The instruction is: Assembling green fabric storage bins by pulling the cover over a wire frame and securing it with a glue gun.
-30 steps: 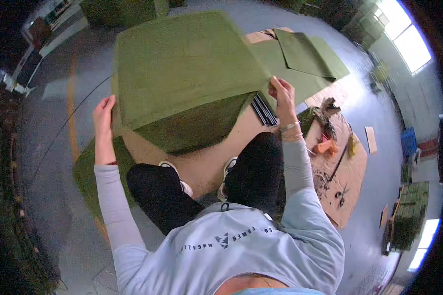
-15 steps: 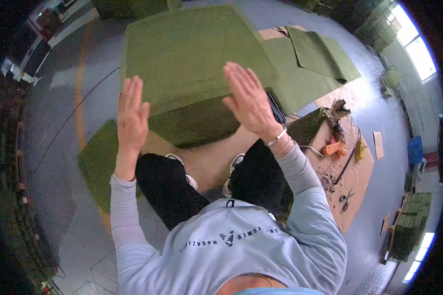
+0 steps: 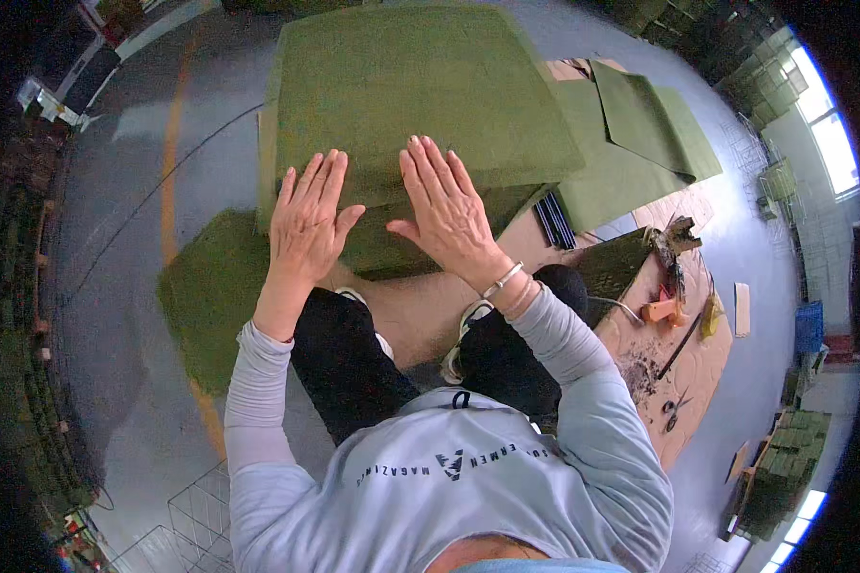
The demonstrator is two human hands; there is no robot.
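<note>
Okay, left hand (image 3: 311, 224) and right hand (image 3: 444, 210) palms-down over near edge of green fabric-covered box (image 3: 420, 91); fingers (image 3: 434, 170) straight, slightly apart, gripping nothing; contact unclear. Box on floor (image 3: 225, 177) ahead of shoes (image 3: 452, 365), cardboard (image 3: 416, 310) seemingly beneath, probably against dirt. Scissors (image 3: 675, 413) at right, likely for reach.

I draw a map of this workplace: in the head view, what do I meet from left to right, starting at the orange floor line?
Orange floor line, left hand, right hand, black strips, orange object, blue crate.

1 orange line (image 3: 170, 162) crosses the grey floor (image 3: 222, 191); bright windows (image 3: 831, 134) light a seemingly pale wall (image 3: 825, 239).
</note>
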